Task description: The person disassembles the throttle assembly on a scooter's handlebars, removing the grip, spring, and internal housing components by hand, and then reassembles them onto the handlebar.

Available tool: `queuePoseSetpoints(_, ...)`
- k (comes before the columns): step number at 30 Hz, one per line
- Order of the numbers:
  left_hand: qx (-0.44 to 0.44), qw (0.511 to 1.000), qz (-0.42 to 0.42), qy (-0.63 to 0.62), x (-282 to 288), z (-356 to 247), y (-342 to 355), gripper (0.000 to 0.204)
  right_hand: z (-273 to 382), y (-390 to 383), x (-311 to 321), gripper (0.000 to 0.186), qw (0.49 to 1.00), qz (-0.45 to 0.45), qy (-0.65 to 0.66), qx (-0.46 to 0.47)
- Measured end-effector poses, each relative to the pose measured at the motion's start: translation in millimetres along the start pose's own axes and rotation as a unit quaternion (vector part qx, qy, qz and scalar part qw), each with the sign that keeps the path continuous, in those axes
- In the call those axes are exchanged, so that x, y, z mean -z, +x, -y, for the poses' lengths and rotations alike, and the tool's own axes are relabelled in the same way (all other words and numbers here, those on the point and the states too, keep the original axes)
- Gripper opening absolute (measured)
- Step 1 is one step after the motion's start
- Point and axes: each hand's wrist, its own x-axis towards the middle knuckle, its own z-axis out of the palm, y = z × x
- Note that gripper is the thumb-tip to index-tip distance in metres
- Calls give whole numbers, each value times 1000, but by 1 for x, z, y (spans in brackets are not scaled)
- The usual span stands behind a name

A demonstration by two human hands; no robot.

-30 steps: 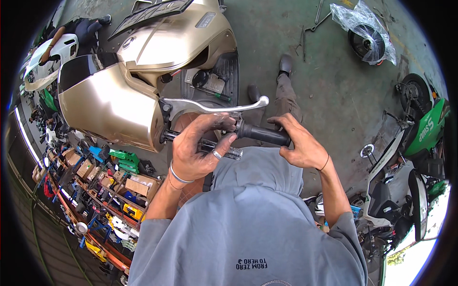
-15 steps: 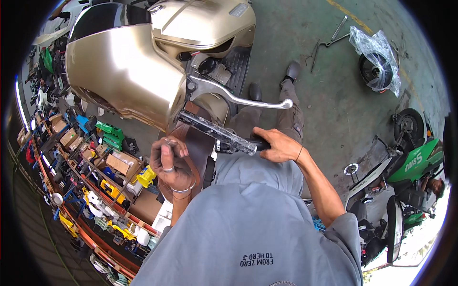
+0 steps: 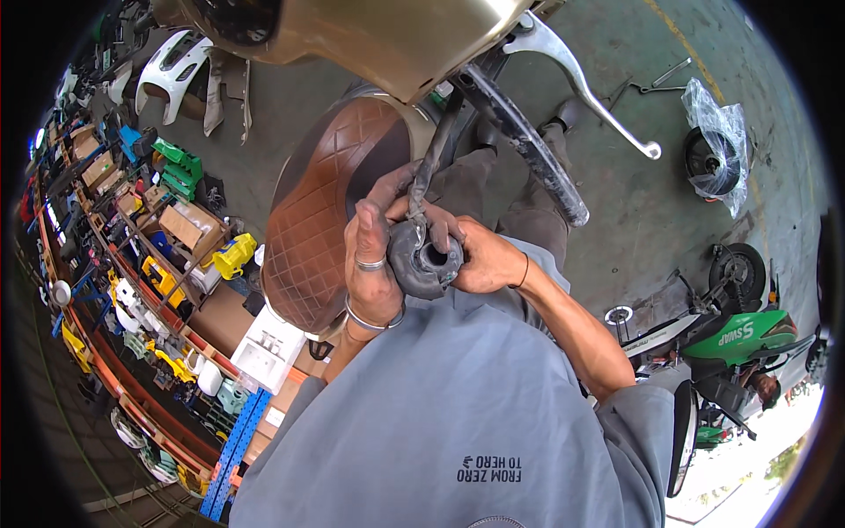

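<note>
My left hand (image 3: 377, 264) and my right hand (image 3: 489, 257) close around a black throttle grip (image 3: 426, 275) in front of my shirt. Its round open end faces up toward me. A dark wrapped cable (image 3: 429, 167) runs from the grip up toward the gold scooter's front panel (image 3: 370, 44). The left fingers press at the grip's top where the cable enters, while the right hand holds its right side, with some fingers hidden behind it. Beyond my hands the bare, scuffed black handlebar (image 3: 528, 145) points down to the right, apart from the grip. A silver brake lever (image 3: 591, 92) extends above it.
The scooter's brown quilted seat (image 3: 321, 211) lies left of my hands. Shelves with boxes (image 3: 189, 224) and parts line the left. On the right are a plastic-wrapped wheel (image 3: 715, 158), metal tools (image 3: 660, 84) and a green motorbike (image 3: 735, 339), with a person near it.
My left hand, free before, has come to the grip beside my right hand. The grip now shows end-on, away from the bar. Handlebar and lever sit farther up and right in view.
</note>
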Motion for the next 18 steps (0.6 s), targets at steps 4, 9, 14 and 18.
queuePoseSetpoints(4,-17,995,33,89,12,-12,3,75,-9,15,-5,36,995,-32,-22,90)
queuePoseSetpoints(9,-53,993,25,107,11,-8,2,69,-11,26,-9,37,990,-81,-25,117)
queuePoseSetpoints(14,-137,986,-9,99,0,-4,3,65,-17,41,-16,35,935,-213,-90,270)
queuePoseSetpoints(18,-131,987,-9,93,5,2,3,67,-13,34,-25,32,909,-304,-159,237)
